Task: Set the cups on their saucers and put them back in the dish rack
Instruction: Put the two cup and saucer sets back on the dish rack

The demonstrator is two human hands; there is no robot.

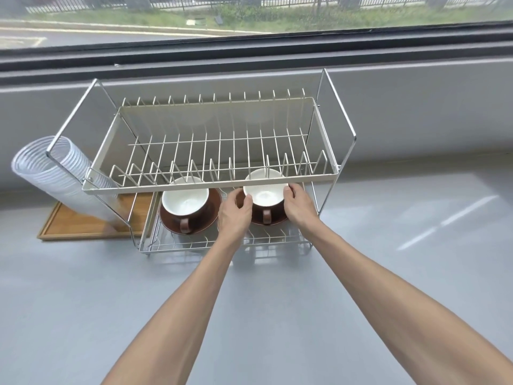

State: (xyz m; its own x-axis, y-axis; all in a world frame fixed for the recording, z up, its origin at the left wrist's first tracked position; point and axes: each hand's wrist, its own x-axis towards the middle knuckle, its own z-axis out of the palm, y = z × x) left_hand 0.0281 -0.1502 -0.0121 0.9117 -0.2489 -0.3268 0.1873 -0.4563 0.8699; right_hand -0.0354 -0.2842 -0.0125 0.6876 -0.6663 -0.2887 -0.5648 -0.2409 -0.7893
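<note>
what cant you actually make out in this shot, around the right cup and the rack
Head view only:
- Right saucer: mostly hidden by the right cup and both hands.
- Left hand and right hand: grip firmness on the cup unclear.
- Lower shelf: its back is hidden by the upper tier.

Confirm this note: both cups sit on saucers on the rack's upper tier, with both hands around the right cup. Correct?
Not quite. The head view shows both cups, left and right, on the lower tier, beneath the empty upper tier. The left hand and right hand do flank the right cup.
</note>
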